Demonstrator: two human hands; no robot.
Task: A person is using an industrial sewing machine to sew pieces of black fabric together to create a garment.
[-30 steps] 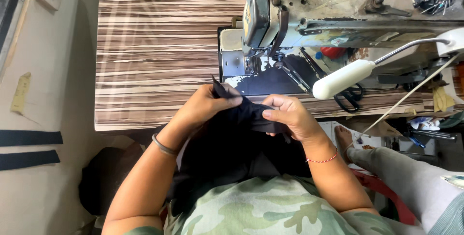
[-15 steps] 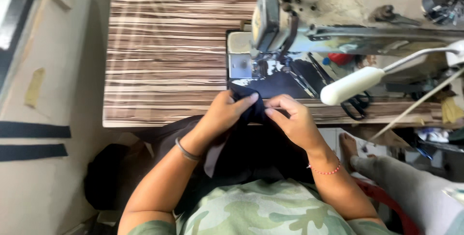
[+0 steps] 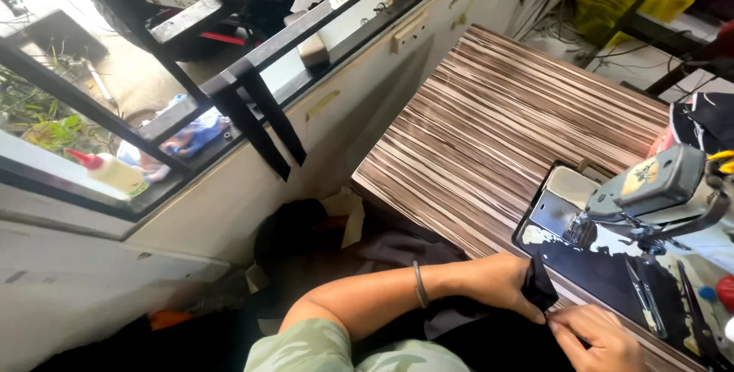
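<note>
hands meet at near edge of the striped wood-grain table (image 3: 489,120), lower right of the head view. left hand (image 3: 501,284) lies knuckles up, fingers curled & closed on a fold of dark fabric (image 3: 539,286); a corner of the cloth sticks up just past the fingertips. right hand (image 3: 600,335) sits just beside it, thumb & forefinger pinched narrow, tips touching the same cloth right by the left fingertips; rest of that hand partly cut off by the frame's bottom edge. metal bangle (image 3: 419,284) on the left wrist, forearm running in from lower centre. more of the dark fabric hangs down off the table edge under the left hand & toward the person's lap; camo-print shirt (image 3: 352,353) shows at the bottom.

sewing machine (image 3: 657,185), grey-beige head, stands near, up & right of the hands, w/ its metal needle plate (image 3: 556,215) set in the tabletop. dark cloth also lies flat on the machine bed betw. hands & machine. scissors (image 3: 646,299) lie on that bed, right of the hands.

left of the table: cream wall, black-framed window (image 3: 252,74) above. white squeeze bottle w/ red tip (image 3: 107,172) lies on the ledge outside. dark heap on floor below the table's left side, can't tell what.
</note>
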